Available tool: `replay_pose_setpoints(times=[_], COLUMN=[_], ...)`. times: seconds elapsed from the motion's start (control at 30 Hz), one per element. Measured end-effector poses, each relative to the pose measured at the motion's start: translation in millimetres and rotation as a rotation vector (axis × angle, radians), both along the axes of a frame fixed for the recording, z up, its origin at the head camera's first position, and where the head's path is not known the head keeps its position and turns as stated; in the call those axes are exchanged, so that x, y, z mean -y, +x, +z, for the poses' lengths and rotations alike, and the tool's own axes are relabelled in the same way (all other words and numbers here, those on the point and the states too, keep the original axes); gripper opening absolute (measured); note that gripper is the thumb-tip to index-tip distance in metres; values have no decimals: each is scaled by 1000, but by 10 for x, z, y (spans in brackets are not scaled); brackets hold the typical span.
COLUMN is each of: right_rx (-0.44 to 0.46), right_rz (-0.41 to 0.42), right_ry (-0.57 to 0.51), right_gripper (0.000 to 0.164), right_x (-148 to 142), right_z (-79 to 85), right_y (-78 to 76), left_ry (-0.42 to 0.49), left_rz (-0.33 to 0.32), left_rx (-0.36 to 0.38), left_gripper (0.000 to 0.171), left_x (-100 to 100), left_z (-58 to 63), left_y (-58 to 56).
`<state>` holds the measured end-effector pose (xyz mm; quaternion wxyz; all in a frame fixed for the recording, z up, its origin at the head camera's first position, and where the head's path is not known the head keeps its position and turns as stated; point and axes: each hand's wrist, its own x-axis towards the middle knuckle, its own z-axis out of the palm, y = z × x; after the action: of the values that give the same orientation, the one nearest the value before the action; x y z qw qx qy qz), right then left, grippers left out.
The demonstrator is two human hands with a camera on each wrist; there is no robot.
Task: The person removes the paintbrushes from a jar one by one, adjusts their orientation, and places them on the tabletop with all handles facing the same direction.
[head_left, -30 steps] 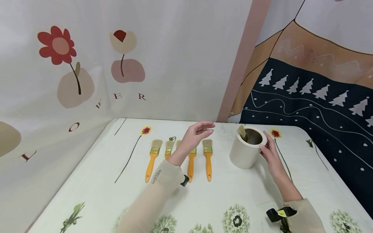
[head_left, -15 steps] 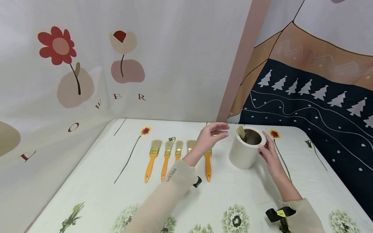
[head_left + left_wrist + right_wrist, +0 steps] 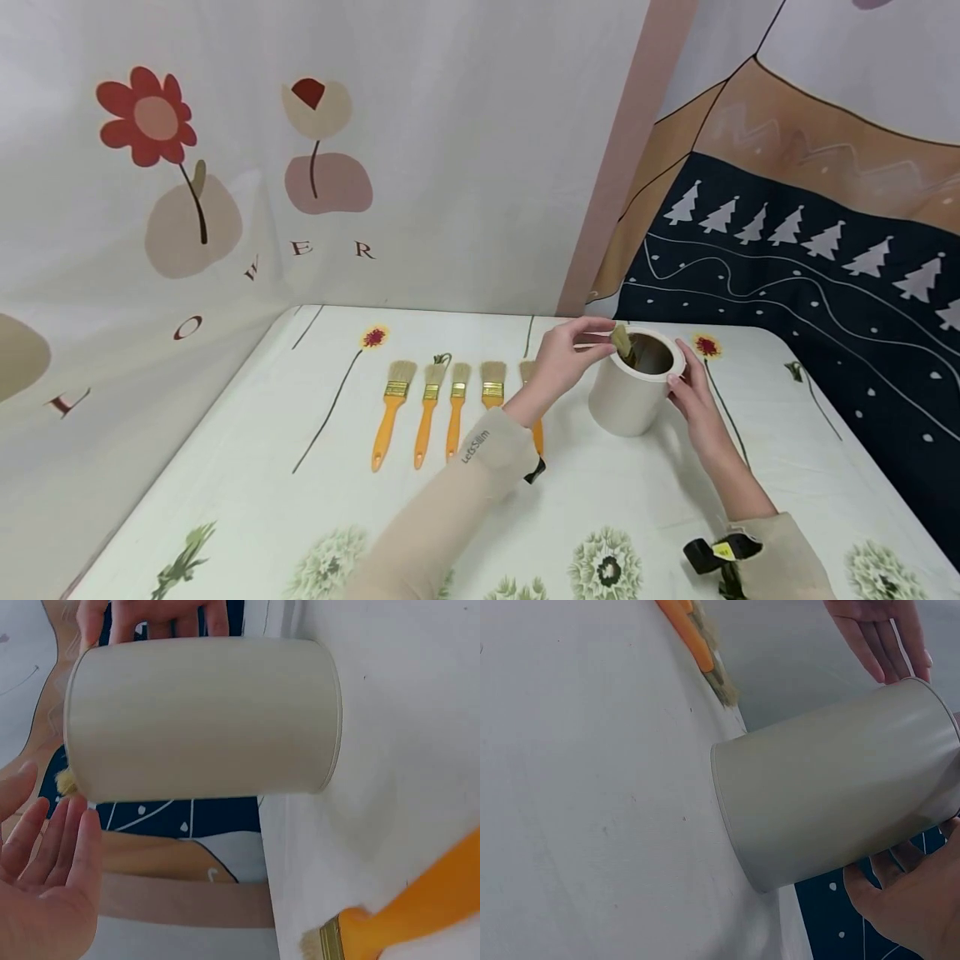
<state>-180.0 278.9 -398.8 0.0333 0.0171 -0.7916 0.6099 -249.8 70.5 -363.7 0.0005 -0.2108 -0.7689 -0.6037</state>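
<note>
A cream-white cylindrical canister (image 3: 628,404) stands upright at the right of the table, its top uncovered. Inside, at the left rim, a paintbrush (image 3: 622,342) leans with its bristles up; its handle is hidden. My left hand (image 3: 564,362) is beside that rim, fingers extended and fingertips close to the bristles; whether they touch is unclear. In the left wrist view its fingertips reach the canister's top edge. My right hand (image 3: 697,400) holds the canister's right side, thumb near the rim and fingers round behind it.
To the left lie several orange-handled paintbrushes (image 3: 391,408) in a row, bristles away from me. My left forearm passes over the rightmost ones. The table (image 3: 247,500) has a white floral cloth. Patterned fabric (image 3: 465,167) hangs directly behind it.
My left hand has moved right, from above the brushes to the canister's rim, uncovering some brushes in the row. The right hand and canister stay almost where they were.
</note>
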Motion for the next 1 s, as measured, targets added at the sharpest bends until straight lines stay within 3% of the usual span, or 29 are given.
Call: replay_pose_setpoints(times=[0.17,0.4,0.53,0.77,1.0], right_rx=[-3,-1,4,6,9], right_rz=[4,-4,-9,-10,-10], right_ry=[-3,-6,-1,4,10], right_gripper=[63,63,63,63,63], right_x=[7,7,3,-2,-3], right_z=[-1,1,-2,-23,-23], right_y=[-2,1,4,11,9], left_ry=[-48,-260,-336,-318,-250], left_rz=[61,128,132,65,46], left_rx=[-57,-216,-268,-305,-315], left_gripper=[33,24,16,9,8], left_x=[-69,-134,-154,-147,-110], left_z=[-10,50,75,79,127], left_y=[-9,-1,10,50,96])
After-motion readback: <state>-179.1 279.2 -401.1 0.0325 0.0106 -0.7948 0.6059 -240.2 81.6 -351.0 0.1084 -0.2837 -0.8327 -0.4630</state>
